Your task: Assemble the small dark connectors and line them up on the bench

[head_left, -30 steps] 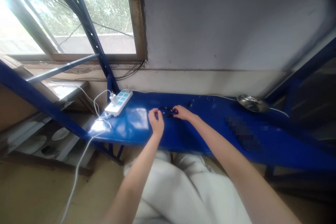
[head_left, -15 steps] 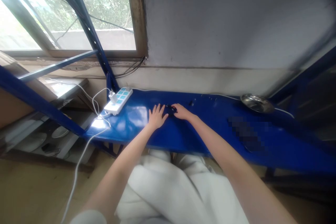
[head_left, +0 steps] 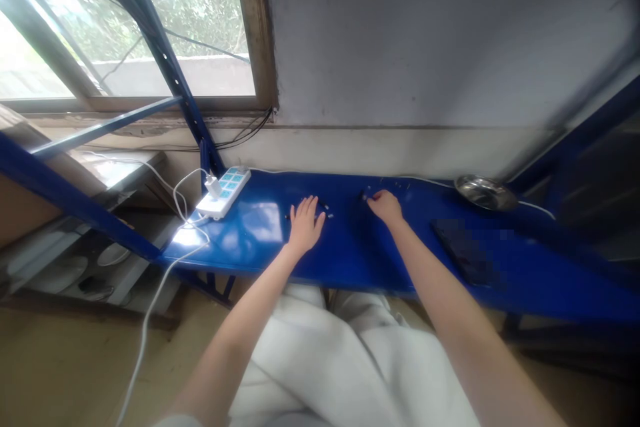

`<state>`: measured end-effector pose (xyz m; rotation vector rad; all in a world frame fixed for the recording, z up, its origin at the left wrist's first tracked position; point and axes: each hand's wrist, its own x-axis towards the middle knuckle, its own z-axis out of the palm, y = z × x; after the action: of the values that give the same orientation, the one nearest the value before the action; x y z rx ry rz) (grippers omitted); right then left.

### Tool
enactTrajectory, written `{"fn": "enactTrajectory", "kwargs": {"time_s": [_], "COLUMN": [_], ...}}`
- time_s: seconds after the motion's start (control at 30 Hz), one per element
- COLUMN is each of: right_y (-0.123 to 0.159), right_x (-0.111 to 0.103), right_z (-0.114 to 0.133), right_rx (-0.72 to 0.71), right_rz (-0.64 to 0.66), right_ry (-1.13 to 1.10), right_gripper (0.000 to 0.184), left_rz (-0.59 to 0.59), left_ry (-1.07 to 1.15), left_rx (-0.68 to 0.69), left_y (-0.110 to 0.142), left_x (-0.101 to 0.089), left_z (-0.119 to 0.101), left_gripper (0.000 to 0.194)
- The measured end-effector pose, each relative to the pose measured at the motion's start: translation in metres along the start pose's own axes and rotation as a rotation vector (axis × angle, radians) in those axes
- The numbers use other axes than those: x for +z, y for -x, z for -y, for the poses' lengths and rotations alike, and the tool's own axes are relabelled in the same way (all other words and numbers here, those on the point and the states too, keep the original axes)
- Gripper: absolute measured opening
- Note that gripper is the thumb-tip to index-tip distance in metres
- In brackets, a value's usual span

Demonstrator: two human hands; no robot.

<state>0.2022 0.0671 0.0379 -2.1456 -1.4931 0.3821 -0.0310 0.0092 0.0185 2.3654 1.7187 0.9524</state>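
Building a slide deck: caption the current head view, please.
Left hand spread over a blue table, right hand at a small dark piece.

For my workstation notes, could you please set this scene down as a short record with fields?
Surface: blue table
Left hand: spread, palm down at the table; a small dark piece lies just right of its fingers
Right hand: fingertips together beside a small dark item; whether they grip anything is unclear
Table, left end: white power strip with a white plug in it
Table, right part: shiny metal dish at the back; dark flat object, partly pixelated, nearer the person
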Motion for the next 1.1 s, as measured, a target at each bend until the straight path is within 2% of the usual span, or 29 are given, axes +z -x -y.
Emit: {"fn": "enactTrajectory", "kwargs": {"time_s": [0.13,0.27,0.33,0.43,0.57,0.7,0.87,0.97,1.1], "right_y": [-0.019,-0.028,-0.031,-0.032,-0.033,-0.031,-0.031,-0.032,-0.032], "right_x": [0.008,0.022,0.026,0.03,0.03,0.028,0.028,0.029,0.028], "right_z": [-0.018,-0.019,-0.019,-0.019,-0.022,-0.022,-0.019,-0.017,-0.014], "right_rx": [0.039,0.039,0.051,0.024,-0.017,-0.042,-0.038,-0.018,-0.002], "right_rz": [0.037,0.076,0.082,0.062,0.056,0.051,0.036,0.031,0.024], "right_ry": [0.008,0.031,0.04,0.045,0.041,0.042,0.064,0.062,0.039], "right_gripper": [0.04,0.04,0.04,0.039,0.039,0.038,0.035,0.034,0.033], "left_rz": [-0.034,0.001,0.044,0.147,0.271,0.308,0.256,0.228,0.216], "left_ry": [0.072,0.08,0.062,0.018,-0.043,-0.124,-0.168,-0.158,-0.076], "left_rx": [0.145,0.268,0.268,0.2,0.138,0.117,0.148,0.112,0.042], "left_y": [-0.002,-0.021,-0.034,-0.053,-0.07,-0.081,-0.094,-0.098,-0.097], "left_x": [0.005,0.015,0.024,0.042,0.067,0.08,0.075,0.07,0.071], "left_z": [-0.024,-0.05,-0.06,-0.07,-0.074,-0.074,-0.074,-0.07,-0.061], "left_gripper": [0.044,0.044,0.046,0.049,0.052,0.053,0.035,0.022,0.013]}}
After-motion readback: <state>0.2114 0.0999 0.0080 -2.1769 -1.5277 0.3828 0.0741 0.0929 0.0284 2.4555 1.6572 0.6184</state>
